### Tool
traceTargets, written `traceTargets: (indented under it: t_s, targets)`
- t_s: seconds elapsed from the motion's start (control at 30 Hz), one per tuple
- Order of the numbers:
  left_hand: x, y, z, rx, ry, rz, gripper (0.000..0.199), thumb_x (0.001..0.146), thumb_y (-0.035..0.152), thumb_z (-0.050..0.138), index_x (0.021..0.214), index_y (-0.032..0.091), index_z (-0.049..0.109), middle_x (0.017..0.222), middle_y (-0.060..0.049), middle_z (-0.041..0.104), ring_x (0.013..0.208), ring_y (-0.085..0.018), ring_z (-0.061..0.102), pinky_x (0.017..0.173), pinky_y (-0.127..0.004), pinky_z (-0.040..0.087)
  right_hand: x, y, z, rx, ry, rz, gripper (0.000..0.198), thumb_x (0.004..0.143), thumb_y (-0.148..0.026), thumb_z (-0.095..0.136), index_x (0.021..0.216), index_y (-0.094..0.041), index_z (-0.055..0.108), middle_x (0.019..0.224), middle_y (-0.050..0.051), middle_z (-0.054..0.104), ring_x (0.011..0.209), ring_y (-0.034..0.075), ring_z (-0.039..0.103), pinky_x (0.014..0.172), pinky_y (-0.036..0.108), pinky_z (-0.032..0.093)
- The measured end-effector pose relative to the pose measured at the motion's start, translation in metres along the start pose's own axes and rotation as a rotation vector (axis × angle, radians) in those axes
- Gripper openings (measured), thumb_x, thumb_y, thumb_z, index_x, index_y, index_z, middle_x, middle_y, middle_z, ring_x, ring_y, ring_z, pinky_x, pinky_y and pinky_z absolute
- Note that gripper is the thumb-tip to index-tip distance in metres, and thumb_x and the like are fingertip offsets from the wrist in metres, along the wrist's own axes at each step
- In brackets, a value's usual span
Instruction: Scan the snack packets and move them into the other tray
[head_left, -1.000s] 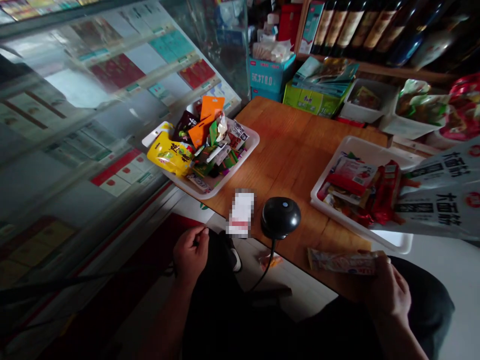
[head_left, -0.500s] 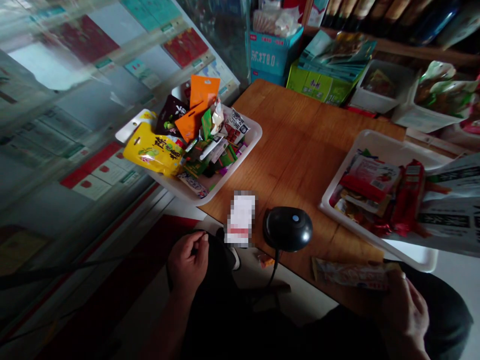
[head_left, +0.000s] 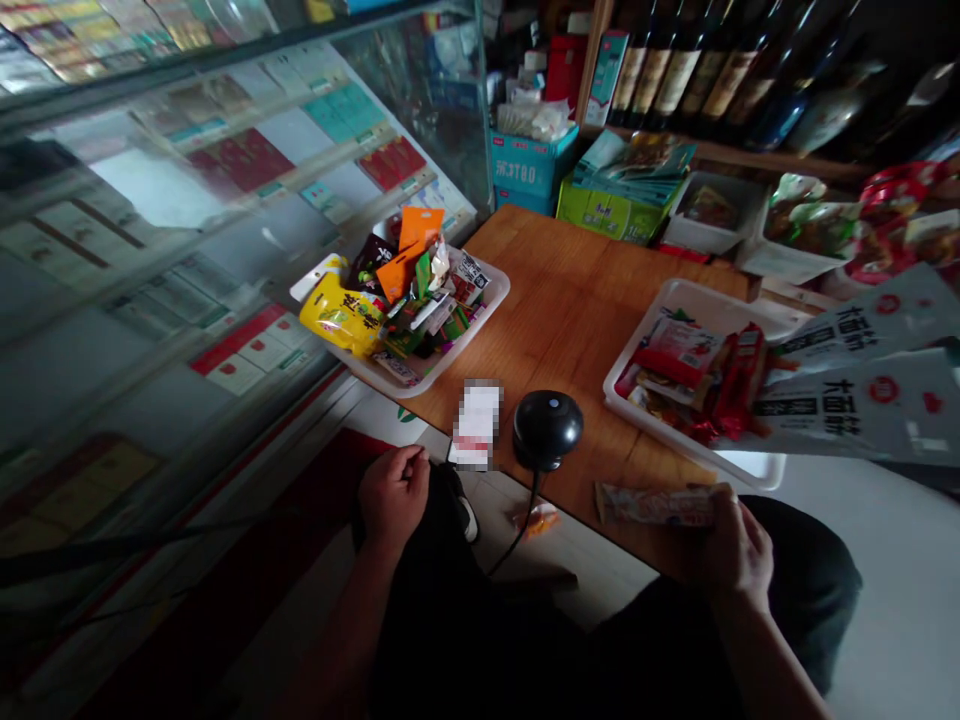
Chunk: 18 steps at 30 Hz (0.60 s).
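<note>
Pinching one end of a wrapped snack (head_left: pixel 654 506), which stretches out to its left over the wooden table (head_left: pixel 559 285), the right hand (head_left: pixel 741 550) has its grip made, sealed or opened I can't tell, while the left hand (head_left: pixel 394 498) lies closed around nothing visible.

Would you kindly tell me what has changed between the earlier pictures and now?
Only the camera's view has shifted; nothing on the table visibly moved. Nothing was taken up or let go: the right hand still holds the wrapped snack by one end, and the left hand stays loosely curled.
</note>
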<state>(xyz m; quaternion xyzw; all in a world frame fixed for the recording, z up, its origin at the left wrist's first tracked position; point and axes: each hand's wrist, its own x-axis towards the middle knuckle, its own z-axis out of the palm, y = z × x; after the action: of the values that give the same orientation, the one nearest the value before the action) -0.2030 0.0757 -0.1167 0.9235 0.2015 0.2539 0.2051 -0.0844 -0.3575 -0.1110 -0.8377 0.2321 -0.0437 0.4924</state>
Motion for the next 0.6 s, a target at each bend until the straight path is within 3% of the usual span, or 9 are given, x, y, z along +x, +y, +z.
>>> traceTargets:
  t_s: [0.13, 0.27, 0.37, 0.47, 0.6]
  targets:
    - [-0.007, 0.013, -0.006, -0.099, 0.009, -0.017, 0.017, 0.093, 0.032, 0.061, 0.093, 0.018, 0.071, 0.081, -0.006, 0.071, 0.073, -0.019, 0.063, 0.076, -0.032, 0.048, -0.002, -0.001, -0.003, 0.217, -0.028, 0.061, 0.052, 0.079, -0.065, 0.067, 0.082, -0.013, 0.071, 0.069, 0.004, 0.066, 0.065, 0.019, 0.058, 0.056, 0.028, 0.044]
    - [-0.020, 0.062, -0.022, -0.358, -0.023, -0.053, 0.018, 0.093, 0.035, 0.061, 0.095, 0.019, 0.070, 0.084, -0.005, 0.072, 0.069, -0.016, 0.062, 0.070, -0.028, 0.049, -0.010, -0.010, -0.007, 0.488, -0.038, 0.147, 0.052, 0.073, -0.064, 0.075, 0.083, -0.013, 0.069, 0.065, 0.000, 0.063, 0.054, 0.014, 0.056, 0.049, 0.025, 0.046]
    - [-0.031, 0.117, -0.035, -0.516, -0.174, -0.038, 0.018, 0.093, 0.035, 0.062, 0.097, 0.020, 0.071, 0.083, -0.004, 0.072, 0.070, -0.015, 0.063, 0.068, -0.026, 0.048, -0.023, -0.029, -0.010, 0.744, -0.116, 0.166, 0.048, 0.072, -0.060, 0.078, 0.083, -0.015, 0.065, 0.061, -0.003, 0.059, 0.048, 0.012, 0.055, 0.045, 0.026, 0.052]
    - [-0.037, 0.168, -0.038, -0.729, -0.386, -0.064, 0.028, 0.091, 0.038, 0.065, 0.112, 0.021, 0.068, 0.097, -0.006, 0.074, 0.082, -0.017, 0.068, 0.070, -0.026, 0.050, -0.036, -0.052, -0.014, 0.888, -0.205, 0.146, 0.043, 0.073, -0.055, 0.081, 0.082, -0.016, 0.062, 0.062, -0.003, 0.060, 0.048, 0.012, 0.057, 0.045, 0.026, 0.055]
    - [-0.033, 0.205, -0.027, -0.937, -0.593, -0.146, 0.034, 0.091, 0.045, 0.065, 0.113, 0.019, 0.067, 0.095, -0.007, 0.073, 0.078, -0.016, 0.066, 0.064, -0.025, 0.049, -0.050, -0.075, -0.020, 0.975, -0.315, 0.134, 0.042, 0.073, -0.052, 0.082, 0.083, -0.017, 0.062, 0.063, -0.002, 0.062, 0.050, 0.013, 0.060, 0.046, 0.028, 0.058]
